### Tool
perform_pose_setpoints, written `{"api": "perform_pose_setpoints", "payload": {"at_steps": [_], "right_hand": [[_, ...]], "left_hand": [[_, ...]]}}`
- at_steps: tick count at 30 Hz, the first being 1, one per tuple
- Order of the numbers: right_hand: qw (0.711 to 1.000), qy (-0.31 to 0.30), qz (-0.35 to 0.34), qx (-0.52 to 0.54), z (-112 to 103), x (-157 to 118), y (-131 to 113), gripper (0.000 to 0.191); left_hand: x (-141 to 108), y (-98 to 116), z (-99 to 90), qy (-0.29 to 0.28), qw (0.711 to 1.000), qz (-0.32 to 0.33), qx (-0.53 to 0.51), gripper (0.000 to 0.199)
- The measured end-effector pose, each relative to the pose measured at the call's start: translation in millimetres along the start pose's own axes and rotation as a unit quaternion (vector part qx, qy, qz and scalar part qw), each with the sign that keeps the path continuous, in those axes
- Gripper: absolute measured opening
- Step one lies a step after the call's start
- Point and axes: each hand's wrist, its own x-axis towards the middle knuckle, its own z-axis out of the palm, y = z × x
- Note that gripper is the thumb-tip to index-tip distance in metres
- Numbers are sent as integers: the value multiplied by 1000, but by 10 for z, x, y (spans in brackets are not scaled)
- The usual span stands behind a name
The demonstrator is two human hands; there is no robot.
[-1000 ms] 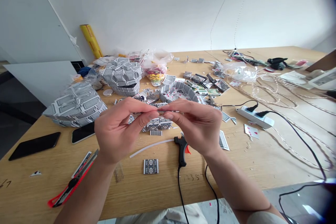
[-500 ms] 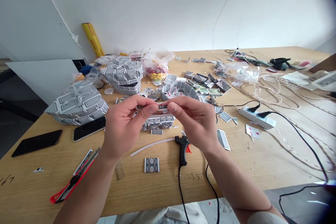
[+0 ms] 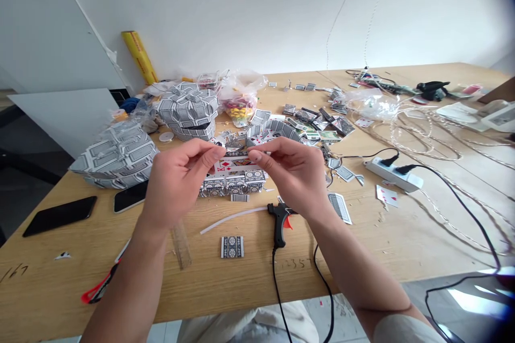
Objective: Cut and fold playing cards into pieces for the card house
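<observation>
Card strip (image 3: 236, 153) sits pinched in the fingertips of your left hand (image 3: 173, 182) and right hand (image 3: 298, 178), raised above the table (image 3: 362, 252). Nearer you, the glue gun (image 3: 279, 225) lies near a patterned card square (image 3: 232, 247).

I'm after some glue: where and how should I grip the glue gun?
The glue gun is probably best gripped around its black handle, coming from the near side: the handle points that way, orange trigger on its right.
</observation>
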Motion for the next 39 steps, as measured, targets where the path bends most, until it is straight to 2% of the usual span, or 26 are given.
{"api": "perform_pose_setpoints", "payload": {"at_steps": [3,5,7,10,13,15,17,20,22,24,26,31,34,36,39], "right_hand": [[999,-17,34,24,-1,23,2,18],[998,-25,49,31,-12,29,-15,22],[996,-48,69,17,-35,28,-41,25],[987,-132,86,-43,-65,3,-47,23],[950,-257,108,-137,-16,-103,67,18],[917,-331,132,-180,84,-248,207,16],[890,-389,143,-189,221,-441,362,12],[859,-445,189,-166,417,-755,557,9],[854,-448,214,-157,498,-947,641,12],[858,-437,209,-172,528,-1106,691,14],[862,-427,159,-221,517,-1222,718,12],[846,-403,65,-343,446,-1332,718,15],[838,-386,-38,-385,451,-1409,694,22],[838,-394,-115,-359,479,-1514,698,27],[826,-424,-202,-312,535,-1714,763,33]], "left_hand": [[10,15,-61,-1,999,14,32,27],[6,58,-82,-21,998,-1,58,32],[-18,103,-108,-72,993,-40,81,39],[-147,124,-176,-162,977,-92,101,45],[-464,82,-251,-251,951,-137,121,46],[-783,35,-281,-317,923,-178,124,44],[-1151,-19,-294,-356,899,-225,117,42],[-1697,-95,-297,-351,891,-274,89,42],[-2006,-122,-296,-336,886,-307,92,43],[-2247,-119,-284,-310,884,-329,117,46],[-2415,-92,-249,-281,880,-348,157,46],[-2563,-34,-50,-265,864,-356,237,44],[-2548,-56,23,-261,866,-335,265,44],[-2533,-105,-15,-234,879,-318,267,43],[-2519,-224,-207,-153,901,-292,281,40]]}}
